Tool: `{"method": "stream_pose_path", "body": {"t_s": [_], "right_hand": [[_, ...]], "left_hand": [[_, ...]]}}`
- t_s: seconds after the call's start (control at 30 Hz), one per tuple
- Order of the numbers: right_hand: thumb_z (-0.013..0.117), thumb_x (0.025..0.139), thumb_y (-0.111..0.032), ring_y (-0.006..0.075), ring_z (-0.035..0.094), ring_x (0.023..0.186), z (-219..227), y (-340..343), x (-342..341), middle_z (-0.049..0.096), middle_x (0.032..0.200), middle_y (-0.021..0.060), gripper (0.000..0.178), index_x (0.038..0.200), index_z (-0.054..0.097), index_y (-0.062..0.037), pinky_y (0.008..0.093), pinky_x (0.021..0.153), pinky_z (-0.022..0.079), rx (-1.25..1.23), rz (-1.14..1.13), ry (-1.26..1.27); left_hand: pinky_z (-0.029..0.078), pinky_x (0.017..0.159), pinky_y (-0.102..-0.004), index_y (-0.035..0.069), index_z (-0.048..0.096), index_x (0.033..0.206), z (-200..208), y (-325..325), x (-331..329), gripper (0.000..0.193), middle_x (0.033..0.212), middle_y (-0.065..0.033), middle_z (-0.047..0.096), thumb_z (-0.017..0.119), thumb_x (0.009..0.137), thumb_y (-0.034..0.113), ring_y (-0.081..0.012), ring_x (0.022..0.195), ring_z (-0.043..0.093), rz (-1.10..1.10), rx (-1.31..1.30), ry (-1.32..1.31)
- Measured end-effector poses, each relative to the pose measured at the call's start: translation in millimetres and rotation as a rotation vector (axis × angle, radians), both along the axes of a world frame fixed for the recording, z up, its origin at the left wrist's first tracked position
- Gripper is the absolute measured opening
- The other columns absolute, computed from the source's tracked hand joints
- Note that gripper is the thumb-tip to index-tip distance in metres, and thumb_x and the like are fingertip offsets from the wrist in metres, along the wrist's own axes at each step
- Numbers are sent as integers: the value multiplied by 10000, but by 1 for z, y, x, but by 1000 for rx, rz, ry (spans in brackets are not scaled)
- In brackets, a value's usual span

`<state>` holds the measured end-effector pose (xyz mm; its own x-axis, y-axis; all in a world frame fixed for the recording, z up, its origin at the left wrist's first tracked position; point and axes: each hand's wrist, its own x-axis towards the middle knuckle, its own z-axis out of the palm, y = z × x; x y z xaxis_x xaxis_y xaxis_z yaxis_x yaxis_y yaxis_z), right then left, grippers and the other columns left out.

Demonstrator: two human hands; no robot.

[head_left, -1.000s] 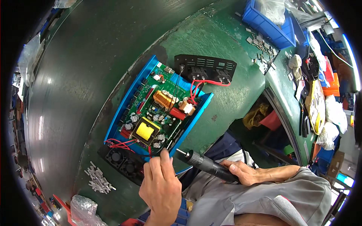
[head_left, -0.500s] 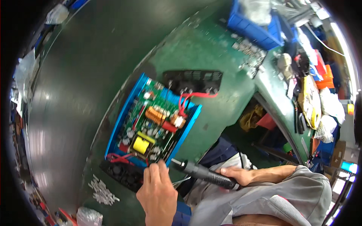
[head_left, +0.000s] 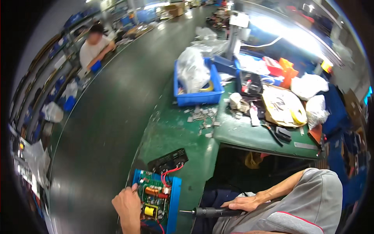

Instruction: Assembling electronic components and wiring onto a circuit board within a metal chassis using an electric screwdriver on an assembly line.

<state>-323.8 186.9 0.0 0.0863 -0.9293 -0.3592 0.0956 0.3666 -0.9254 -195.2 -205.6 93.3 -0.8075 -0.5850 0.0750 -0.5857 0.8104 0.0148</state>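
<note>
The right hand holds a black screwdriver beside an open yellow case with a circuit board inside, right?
Not quite: the head view shows the case is blue, not yellow. The right hand does hold a black screwdriver beside it, and the circuit board is inside.

Near six o'clock, the blue housing [head_left: 174, 206] looks like smooth coated metal with a soft sheen, around a glossy green circuit board [head_left: 150, 181] whose coppery coil [head_left: 151, 191] appears wire-wound and whose yellow transformer [head_left: 149, 211] has a smooth wrap. Toward seven, the end panel [head_left: 167, 160] is matt black, its red wires [head_left: 174, 169] sleeved in shiny plastic. At half past five, the screwdriver [head_left: 214, 211] has a dark plastic body and bright bare-metal bit [head_left: 186, 211]. The grey sleeve [head_left: 319, 195] at four is matt cloth. Toward twelve, a smooth blue plastic bin [head_left: 198, 98] carries a glossy, crumpled clear plastic bag [head_left: 193, 72]. The green worktop [head_left: 194, 142] is scuffed, faintly shiny.
</note>
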Motion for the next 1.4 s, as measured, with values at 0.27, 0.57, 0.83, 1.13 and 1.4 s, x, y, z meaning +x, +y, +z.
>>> {"method": "stream_pose_path", "body": {"t_s": [0.27,0.57,0.83,1.13,1.4], "right_hand": [[531,1043,-407,143,545,1001,25,-31,-41,597,1037,62,526,1398,466,-24,336,908,471,50,-432,81],[712,916,-209,324,639,1028,65,-97,-116,611,1184,192,529,1378,520,-37,380,863,511,-209,-551,1072],[882,717,-190,326,583,1175,62,-112,-47,610,1231,107,473,1139,691,-95,440,955,486,-817,-155,1137],[855,644,-150,364,548,1269,60,-137,-64,627,1270,105,338,969,767,-168,587,1084,394,-928,90,1327],[796,664,49,394,544,1262,50,-168,-52,580,1313,144,414,1044,717,-96,532,1098,414,-705,-190,1317]], "left_hand": [[508,635,-520,-31,702,714,-36,-37,48,471,635,-224,634,547,1001,309,-414,601,639,275,219,-18],[239,364,-203,-90,625,832,-33,96,73,512,852,-264,739,523,991,386,-251,619,739,820,1482,724],[211,371,-188,-70,650,905,-33,160,76,502,902,-260,745,517,1015,402,-255,646,747,986,1493,1117],[243,402,-200,-87,668,945,-41,171,79,531,994,-240,750,469,1033,397,-220,674,746,965,1598,1166],[255,404,-205,-107,630,1189,-40,174,74,624,1094,-214,739,384,1052,449,-224,730,745,825,1747,1126]]}}
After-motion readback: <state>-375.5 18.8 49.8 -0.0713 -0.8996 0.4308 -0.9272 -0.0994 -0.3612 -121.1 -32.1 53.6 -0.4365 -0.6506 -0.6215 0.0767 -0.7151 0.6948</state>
